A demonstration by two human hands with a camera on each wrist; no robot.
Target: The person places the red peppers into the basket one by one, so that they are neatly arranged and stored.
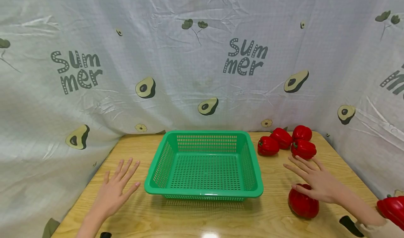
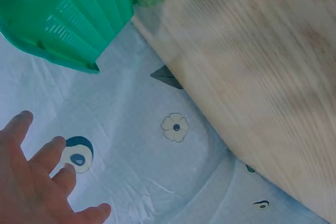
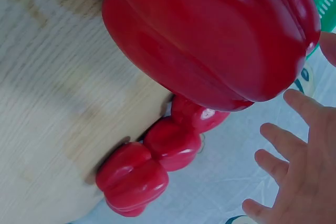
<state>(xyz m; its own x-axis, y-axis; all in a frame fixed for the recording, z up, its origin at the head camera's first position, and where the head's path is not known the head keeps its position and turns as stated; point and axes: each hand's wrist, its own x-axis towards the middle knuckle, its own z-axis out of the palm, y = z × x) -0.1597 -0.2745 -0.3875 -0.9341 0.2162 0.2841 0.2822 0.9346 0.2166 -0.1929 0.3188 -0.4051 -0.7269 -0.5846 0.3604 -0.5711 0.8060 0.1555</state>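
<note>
A green plastic basket (image 1: 205, 192) with slotted walls stands in the middle of the wooden table, with nothing in it. To its left, my left hand (image 1: 112, 192) is spread with straight fingers and holds nothing; the left wrist view shows the same hand (image 2: 42, 182) beside the basket's corner (image 2: 79, 30). My right hand (image 1: 318, 182) is over the table's right side, fingers spread. Below it sits a red bell pepper (image 1: 303, 204), partly covered by the thumb in the head view. That pepper (image 3: 210, 35) looms large in the right wrist view, apart from the fingers of my right hand (image 3: 304, 161).
Several red bell peppers (image 1: 282, 138) cluster at the table's back right corner. Another red pepper (image 1: 392, 210) shows at the right frame edge. A white cloth (image 1: 176, 73) printed with avocados hangs behind and around the table (image 1: 132, 147).
</note>
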